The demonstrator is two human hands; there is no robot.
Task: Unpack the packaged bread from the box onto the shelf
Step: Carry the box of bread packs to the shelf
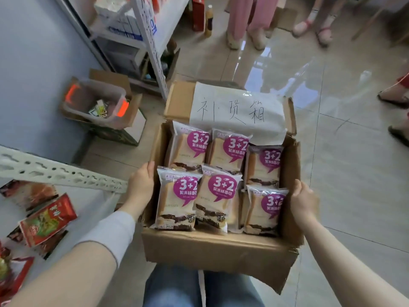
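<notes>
Carrying step: left hand [141, 185] and right hand [303, 202], each grip closed on a wall of the brown cardboard box [210, 249]; next, probably free one for the purple-labelled bread packets [177, 196].

Your left hand [141, 185] grips the left wall of the open cardboard box [212, 247] and your right hand [303, 202] grips the right wall, holding it over your jeans [177, 286]. Inside, six bread packs [179, 200] lie in two rows of three, purple labels up. A handwritten paper sheet [239, 111] covers the far flap. On your left, the shelf [55, 173] carries red snack packets [47, 220].
</notes>
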